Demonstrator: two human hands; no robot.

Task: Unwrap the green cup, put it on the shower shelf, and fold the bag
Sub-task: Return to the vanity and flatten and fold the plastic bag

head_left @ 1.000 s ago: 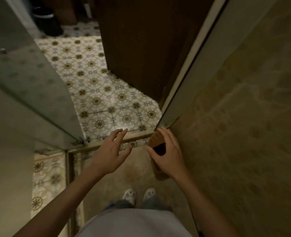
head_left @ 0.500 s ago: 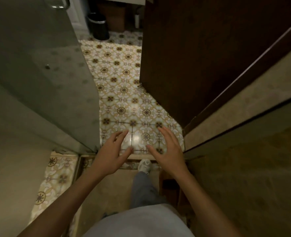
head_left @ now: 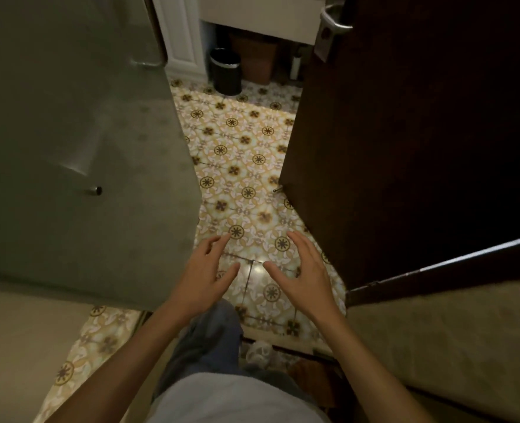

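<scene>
We stand at a bathroom threshold, left hand [head_left: 205, 274] and right hand [head_left: 303, 274] raised side by side over the patterned tile floor [head_left: 246, 154], fingers spread and relaxed, holding nothing. Neither the green cup, its bag, nor the shower shelf appears in view, so we cannot say where they lie. The glass shower door [head_left: 78, 148] to the left and the dark wooden door [head_left: 405, 132] to the right leave a narrow passage; we judge that an elbow may strike either, and that glossy tiles may let a foot slip
</scene>
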